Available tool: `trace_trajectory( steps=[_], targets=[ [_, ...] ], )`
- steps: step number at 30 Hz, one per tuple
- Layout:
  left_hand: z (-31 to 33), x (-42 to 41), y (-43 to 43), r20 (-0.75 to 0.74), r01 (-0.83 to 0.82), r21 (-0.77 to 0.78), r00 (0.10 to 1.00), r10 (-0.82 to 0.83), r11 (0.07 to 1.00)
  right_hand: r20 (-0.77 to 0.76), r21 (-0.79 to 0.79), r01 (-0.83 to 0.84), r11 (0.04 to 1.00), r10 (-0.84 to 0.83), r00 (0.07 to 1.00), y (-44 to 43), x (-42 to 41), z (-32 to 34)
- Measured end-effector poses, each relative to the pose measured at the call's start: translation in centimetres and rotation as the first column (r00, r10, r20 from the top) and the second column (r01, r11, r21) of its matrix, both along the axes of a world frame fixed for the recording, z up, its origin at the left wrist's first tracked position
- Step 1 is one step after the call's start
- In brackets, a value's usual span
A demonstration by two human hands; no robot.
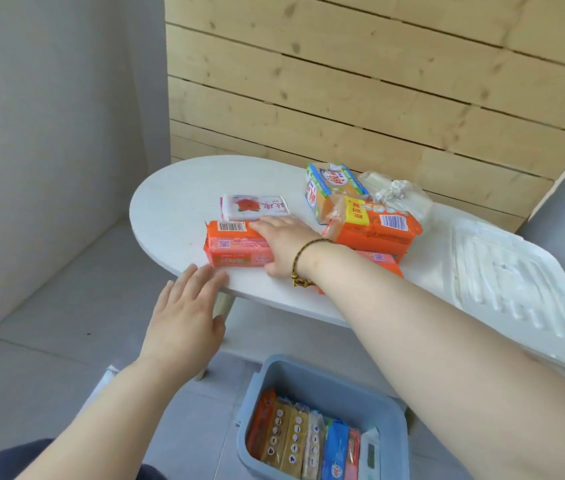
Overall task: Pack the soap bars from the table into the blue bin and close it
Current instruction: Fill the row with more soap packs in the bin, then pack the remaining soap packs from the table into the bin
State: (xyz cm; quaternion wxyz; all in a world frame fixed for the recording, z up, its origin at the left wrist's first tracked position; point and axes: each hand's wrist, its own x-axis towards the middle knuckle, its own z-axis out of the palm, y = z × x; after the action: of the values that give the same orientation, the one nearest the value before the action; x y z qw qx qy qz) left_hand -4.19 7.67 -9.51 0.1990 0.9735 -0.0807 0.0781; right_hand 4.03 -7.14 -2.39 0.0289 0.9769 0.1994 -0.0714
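Right grip [283,242] is on the orange pack [232,245], clamped on its 3 o'clock end: fingers over the top, thumb on the near face. The pack lies flat on the worktop [170,202] near the front edge, long axis 9–3. Left grip [184,313] is open with flat fingers and holds nothing. It sits at the pack's 7 o'clock, fingertips at the worktop edge, just short of the pack's free 9 o'clock end.

Key relation: the bin [326,372] is on the floor at 6 o'clock from the pack, below the worktop edge and lidless. The bars in it stand on edge in a row running 9–3.

My read: the right is nearer and already has it, so pull toward 6, drop, and turn the pack on edge to match the row. The left can steady the free end.

The lid [502,271] lies on the worktop at 3 o'clock.
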Motion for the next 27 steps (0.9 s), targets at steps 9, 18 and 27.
trace_trajectory(
  steps=[9, 18, 27],
  targets=[
    [0.0, 0.0, 1.2, -0.017, 0.088, -0.027, 0.996, -0.088, 0.996, -0.088, -0.195, 0.035, 0.980, -0.052, 0.995, 1.7, 1.3, 1.1],
    [0.9, -2.0, 2.9, 0.029, 0.089, -0.142, 0.996, -0.086, 0.986, -0.009, -0.189, 0.170, 0.967, -0.174, 0.985, 2.8, -0.4, -0.3],
    [-0.9, -3.7, 3.5, -0.151, 0.061, -0.134, 0.985, -0.081, 0.989, 0.143, 0.407, 0.089, 0.909, -0.160, 0.977, -0.3, -5.4, -0.6]
  ],
)
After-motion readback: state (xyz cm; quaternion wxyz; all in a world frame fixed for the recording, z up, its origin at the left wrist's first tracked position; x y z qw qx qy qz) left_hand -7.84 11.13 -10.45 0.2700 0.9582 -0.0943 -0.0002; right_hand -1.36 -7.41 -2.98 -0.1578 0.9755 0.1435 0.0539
